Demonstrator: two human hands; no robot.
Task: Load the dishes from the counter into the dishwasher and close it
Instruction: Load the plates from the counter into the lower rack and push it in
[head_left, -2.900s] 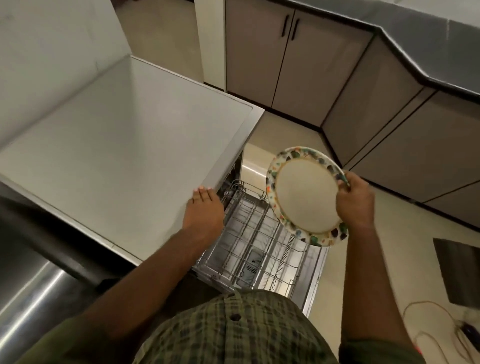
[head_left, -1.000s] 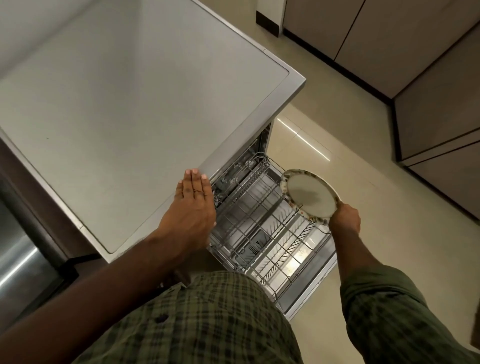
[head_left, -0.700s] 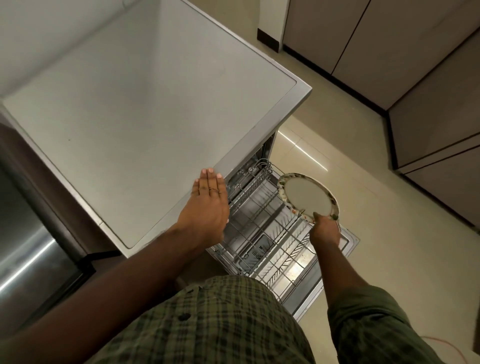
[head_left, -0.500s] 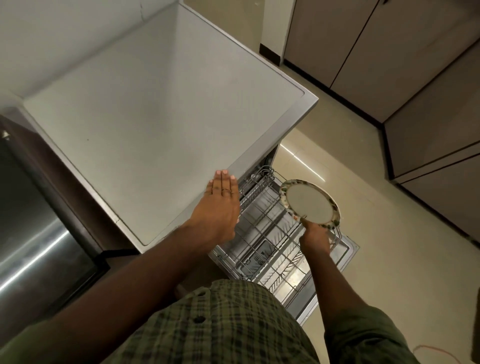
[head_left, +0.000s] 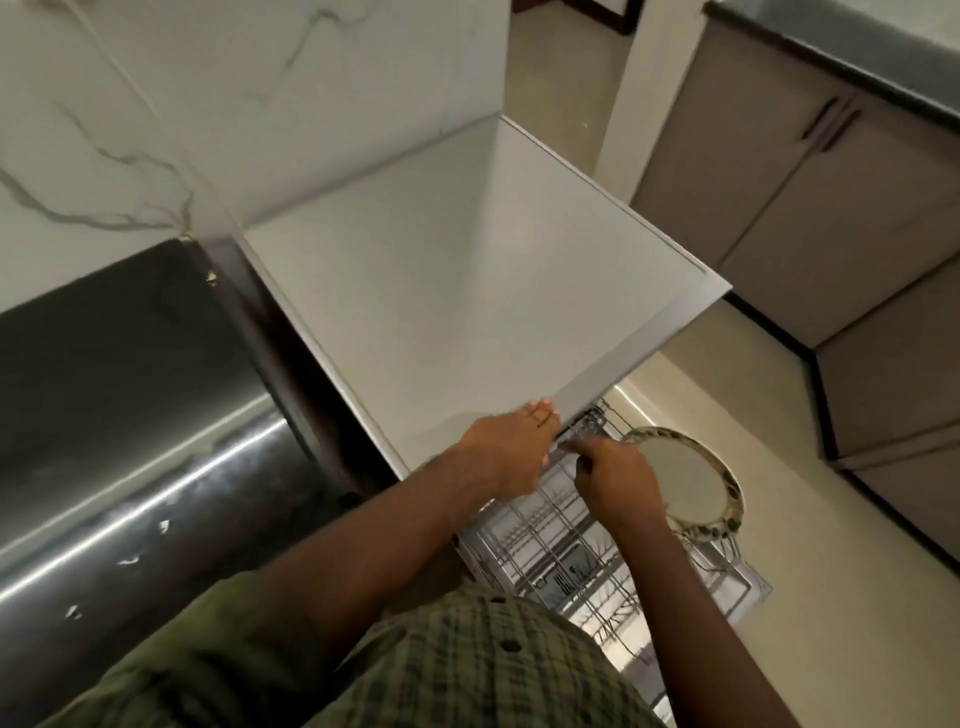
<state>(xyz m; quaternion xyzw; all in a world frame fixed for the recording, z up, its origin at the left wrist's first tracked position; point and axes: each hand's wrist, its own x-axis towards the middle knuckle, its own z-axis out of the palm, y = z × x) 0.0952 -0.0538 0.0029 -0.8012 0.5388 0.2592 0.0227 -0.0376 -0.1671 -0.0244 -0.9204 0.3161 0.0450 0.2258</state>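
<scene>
With the plate (head_left: 685, 480) stood in the rack (head_left: 566, 545), no grip is kept: left hand (head_left: 511, 452) flat on the surface (head_left: 467, 291), right hand (head_left: 615, 480) loosely curled, so another dish is judged to be needed next.

The plate (head_left: 685, 480) stands in the pulled-out rack (head_left: 561, 540), at its three o'clock side. The worktop (head_left: 457, 291) lies at eleven o'clock of the rack, the cabinets (head_left: 810, 208) at two o'clock.

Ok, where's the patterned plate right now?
In the head view the plate stands on edge at the lower rack's far right side, just beyond the right hand, which has let go of it.
</scene>
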